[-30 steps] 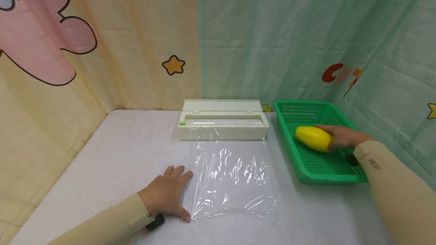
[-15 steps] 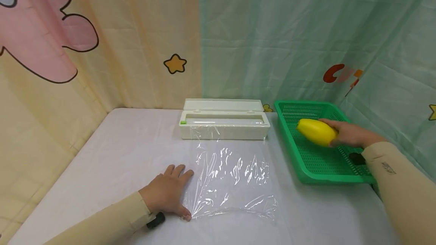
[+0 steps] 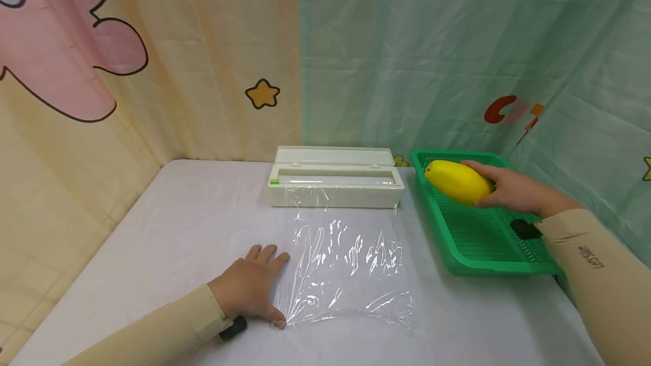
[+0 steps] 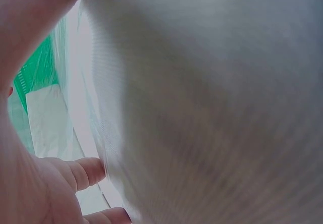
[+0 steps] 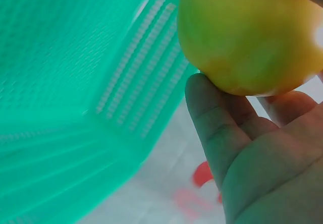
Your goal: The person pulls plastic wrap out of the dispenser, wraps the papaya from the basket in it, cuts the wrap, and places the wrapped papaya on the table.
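My right hand [image 3: 513,185] grips a smooth, oblong yellow fruit [image 3: 458,182] above the green basket [image 3: 452,261]. In the right wrist view the fruit [image 5: 247,37] shows a greenish patch, with fingers curled under it. My left hand [image 3: 249,287] lies with spread fingers on the table, its thumb at the near left corner of a clear sheet of plastic wrap [image 3: 351,270]. That sheet runs out from a white wrap dispenser box [image 3: 335,196] whose lid stands raised. In the left wrist view, part of my left hand [image 4: 45,183] borders the blurred white cloth.
A white cloth covers the table [image 3: 193,225]. The dispenser's slide cutter [image 3: 274,182] is green and sits at the left end. Patterned curtains [image 3: 203,61] hang behind the table and along both sides. The basket stands right of the wrap.
My right hand has lifted the yellow fruit from inside the basket and moved it up, toward the basket's far left rim. My left hand stays put on the wrap's corner.
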`<state>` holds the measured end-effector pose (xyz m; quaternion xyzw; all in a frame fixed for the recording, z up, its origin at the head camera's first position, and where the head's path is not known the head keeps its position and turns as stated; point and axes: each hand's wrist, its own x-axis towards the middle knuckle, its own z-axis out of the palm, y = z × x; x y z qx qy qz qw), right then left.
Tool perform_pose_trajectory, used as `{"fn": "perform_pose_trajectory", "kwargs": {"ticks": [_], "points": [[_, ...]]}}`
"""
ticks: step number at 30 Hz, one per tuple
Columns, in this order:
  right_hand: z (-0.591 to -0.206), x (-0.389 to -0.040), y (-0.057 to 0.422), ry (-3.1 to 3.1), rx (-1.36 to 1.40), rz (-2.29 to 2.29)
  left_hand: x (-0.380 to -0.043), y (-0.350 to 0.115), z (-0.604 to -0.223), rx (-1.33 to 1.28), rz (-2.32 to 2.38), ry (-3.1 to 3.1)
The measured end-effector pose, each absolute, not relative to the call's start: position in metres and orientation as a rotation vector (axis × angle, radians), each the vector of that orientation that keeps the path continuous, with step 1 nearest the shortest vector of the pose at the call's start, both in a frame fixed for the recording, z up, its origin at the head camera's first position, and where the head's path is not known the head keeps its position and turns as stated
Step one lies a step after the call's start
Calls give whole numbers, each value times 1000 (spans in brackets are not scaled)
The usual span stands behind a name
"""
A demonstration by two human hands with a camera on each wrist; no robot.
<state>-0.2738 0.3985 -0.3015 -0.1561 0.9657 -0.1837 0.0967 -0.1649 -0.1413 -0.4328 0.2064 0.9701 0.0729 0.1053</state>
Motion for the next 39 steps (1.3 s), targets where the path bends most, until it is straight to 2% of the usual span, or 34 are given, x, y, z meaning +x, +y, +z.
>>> {"fn": "perform_pose_trajectory", "kwargs": {"ticks": [16, 28, 39], "points": [[-289, -236, 289, 2822, -721, -568, -165, -141, -433, 613, 207, 2864], [-326, -215, 216, 2747, -800, -499, -165, -141, -434, 617, 208, 2871], [-361, -215, 180, 2688, -865, -511, -166, -142, -433, 601, 191, 2844]]}}
